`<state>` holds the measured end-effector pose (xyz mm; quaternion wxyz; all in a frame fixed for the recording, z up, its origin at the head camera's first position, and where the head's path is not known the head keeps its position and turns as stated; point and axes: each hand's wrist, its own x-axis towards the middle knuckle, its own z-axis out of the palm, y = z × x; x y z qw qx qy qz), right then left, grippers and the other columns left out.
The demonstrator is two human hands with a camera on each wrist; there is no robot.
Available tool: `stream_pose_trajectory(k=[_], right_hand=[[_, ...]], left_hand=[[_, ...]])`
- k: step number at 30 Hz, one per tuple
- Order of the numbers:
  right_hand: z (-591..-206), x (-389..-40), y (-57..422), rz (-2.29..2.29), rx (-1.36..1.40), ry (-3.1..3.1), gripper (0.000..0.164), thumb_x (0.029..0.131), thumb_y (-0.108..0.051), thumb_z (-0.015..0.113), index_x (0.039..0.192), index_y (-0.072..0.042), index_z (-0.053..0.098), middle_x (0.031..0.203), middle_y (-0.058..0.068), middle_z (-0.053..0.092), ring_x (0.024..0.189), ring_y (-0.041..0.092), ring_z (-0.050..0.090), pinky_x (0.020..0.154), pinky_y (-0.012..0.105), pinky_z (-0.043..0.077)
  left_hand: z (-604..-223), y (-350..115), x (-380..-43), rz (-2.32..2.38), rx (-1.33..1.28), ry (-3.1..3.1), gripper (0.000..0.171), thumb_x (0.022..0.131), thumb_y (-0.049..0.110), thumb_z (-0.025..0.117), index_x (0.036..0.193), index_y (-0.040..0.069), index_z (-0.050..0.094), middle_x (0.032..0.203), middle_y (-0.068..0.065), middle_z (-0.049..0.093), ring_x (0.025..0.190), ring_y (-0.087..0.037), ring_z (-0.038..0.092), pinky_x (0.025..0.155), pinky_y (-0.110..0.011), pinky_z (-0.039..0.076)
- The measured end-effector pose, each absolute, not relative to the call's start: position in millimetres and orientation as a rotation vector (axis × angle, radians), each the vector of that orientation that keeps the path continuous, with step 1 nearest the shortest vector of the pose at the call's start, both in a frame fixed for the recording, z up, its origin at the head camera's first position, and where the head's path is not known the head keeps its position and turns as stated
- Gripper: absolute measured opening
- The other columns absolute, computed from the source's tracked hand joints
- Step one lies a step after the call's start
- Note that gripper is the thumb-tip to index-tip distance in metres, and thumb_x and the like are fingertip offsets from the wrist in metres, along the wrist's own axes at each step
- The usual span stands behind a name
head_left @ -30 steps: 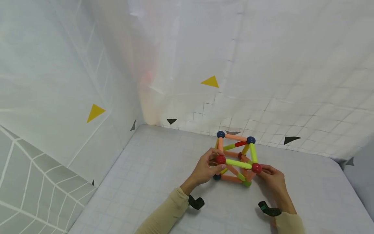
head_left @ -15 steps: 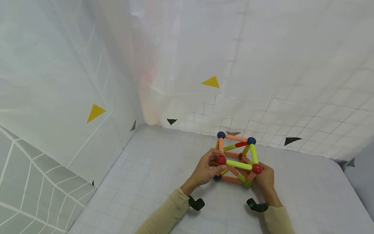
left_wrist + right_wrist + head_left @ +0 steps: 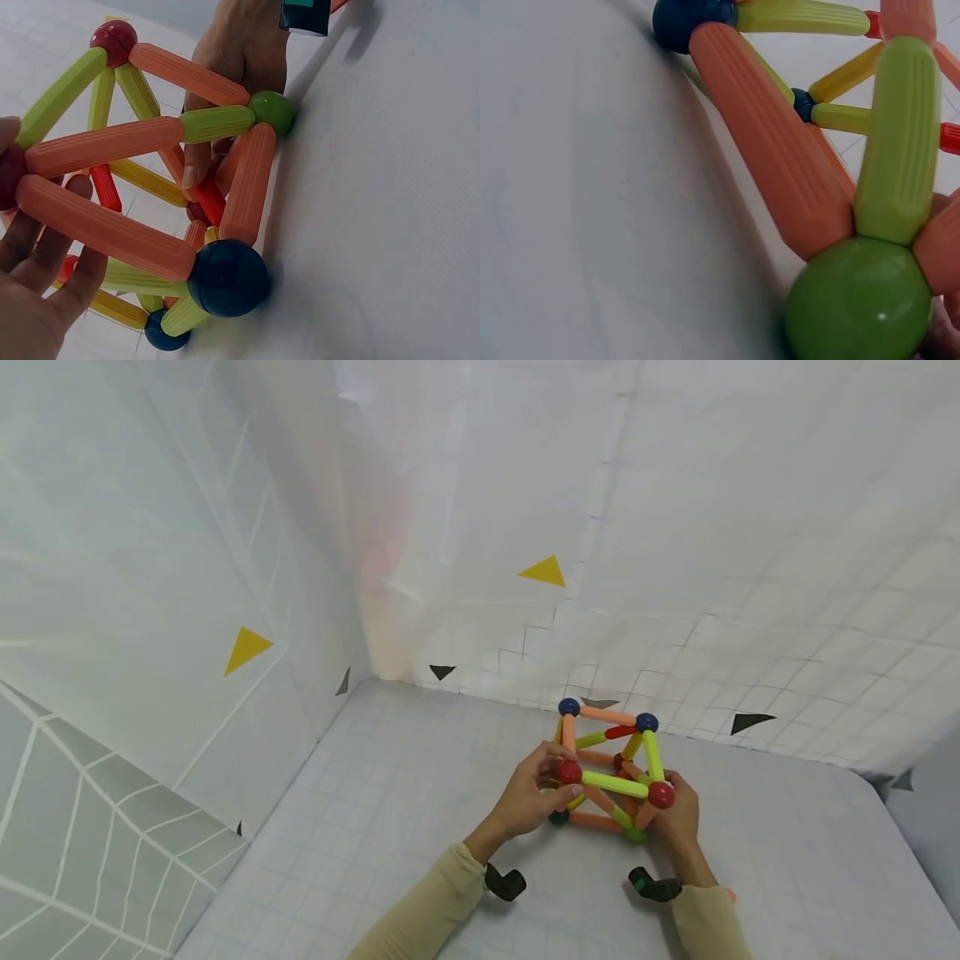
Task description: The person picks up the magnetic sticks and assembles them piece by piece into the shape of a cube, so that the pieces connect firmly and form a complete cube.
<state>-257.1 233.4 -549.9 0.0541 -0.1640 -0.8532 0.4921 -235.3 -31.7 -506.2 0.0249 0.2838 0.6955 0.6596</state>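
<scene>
A cube-like frame (image 3: pixel 614 785) of coloured building sticks and balls stands on the table. At its upper front left corner my left hand (image 3: pixel 523 792) pinches a red ball (image 3: pixel 570 772) between thumb and fingers. My right hand (image 3: pixel 678 814) reaches in from the right side, partly hidden behind the front right red ball (image 3: pixel 661 794) and the stick below it. In the left wrist view, the right hand's thumb and fingers hold an orange-and-red stick (image 3: pixel 210 201) inside the frame. The green ball (image 3: pixel 859 304) is at the lower right corner, near the right hand.
White sheets (image 3: pixel 450 510) with printed triangles and grid lines rise behind and to the left of the white table (image 3: pixel 390 760). A small orange piece (image 3: pixel 731 896) shows beside the right sleeve. Dark wrist cameras (image 3: pixel 506 882) stick out from both wrists.
My right hand has moved left, from beside the front right red ball to behind it and into the frame's right side. The left hand keeps its hold; the frame has barely moved.
</scene>
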Motion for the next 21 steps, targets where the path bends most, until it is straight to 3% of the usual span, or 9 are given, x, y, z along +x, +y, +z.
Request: stream_pose_trajectory(k=[4,6,7,12,14,18,21], right_hand=[[-551,-261,236,1.380,-0.408,-2.594,0.038,0.099,-0.005,0.065,0.134,0.008,0.058,0.113,0.031,0.066,0.082,0.027,0.057,0.059,0.018,0.044],[-552,-263,237,1.341,-0.366,-2.575,0.035,0.099,-0.005,0.066,0.131,0.008,0.061,0.110,0.032,0.068,0.077,0.025,0.057,0.058,0.018,0.044],[-553,-264,237,1.323,-0.347,-2.569,0.033,0.100,-0.005,0.066,0.130,0.007,0.062,0.110,0.032,0.069,0.077,0.027,0.059,0.062,0.022,0.051],[-555,-266,236,1.283,-0.274,-2.553,0.029,0.103,-0.011,0.066,0.126,0.006,0.064,0.118,0.031,0.070,0.095,0.034,0.061,0.071,0.011,0.047],[-556,-267,237,1.312,-0.256,-2.538,0.028,0.104,-0.015,0.067,0.123,0.005,0.065,0.114,0.028,0.070,0.094,0.032,0.059,0.068,0.009,0.041],[-553,-268,237,1.371,-0.253,-2.557,0.034,0.105,-0.024,0.067,0.123,0.005,0.064,0.108,0.024,0.067,0.092,0.026,0.054,0.067,0.015,0.043],[-545,-268,236,1.413,-0.250,-2.593,0.037,0.105,-0.026,0.068,0.124,0.005,0.063,0.110,0.025,0.068,0.092,0.022,0.056,0.067,0.013,0.044]], left_hand=[[-507,-31,-235,2.040,0.880,2.158,0.039,0.101,0.012,0.071,0.136,0.007,0.053,0.125,-0.018,0.070,0.107,-0.005,0.065,0.096,-0.029,0.056],[-507,-30,-235,2.043,0.871,2.154,0.038,0.101,0.012,0.071,0.135,0.010,0.054,0.125,-0.018,0.070,0.107,-0.005,0.065,0.097,-0.030,0.056],[-507,-30,-235,2.044,0.869,2.153,0.038,0.101,0.012,0.071,0.135,0.011,0.054,0.125,-0.018,0.070,0.106,-0.005,0.065,0.097,-0.030,0.056],[-507,-28,-234,2.043,0.849,2.145,0.038,0.101,0.011,0.071,0.135,0.013,0.055,0.127,-0.017,0.070,0.106,-0.004,0.065,0.097,-0.030,0.056],[-506,-28,-234,2.039,0.848,2.147,0.038,0.101,0.011,0.071,0.136,0.013,0.055,0.128,-0.017,0.070,0.106,-0.004,0.065,0.097,-0.030,0.056],[-505,-27,-234,2.041,0.854,2.154,0.037,0.101,0.010,0.071,0.135,0.013,0.055,0.127,-0.018,0.070,0.106,-0.005,0.065,0.097,-0.031,0.056],[-505,-26,-233,2.045,0.859,2.151,0.038,0.101,0.010,0.071,0.135,0.011,0.055,0.126,-0.019,0.070,0.106,-0.005,0.065,0.097,-0.031,0.056]])
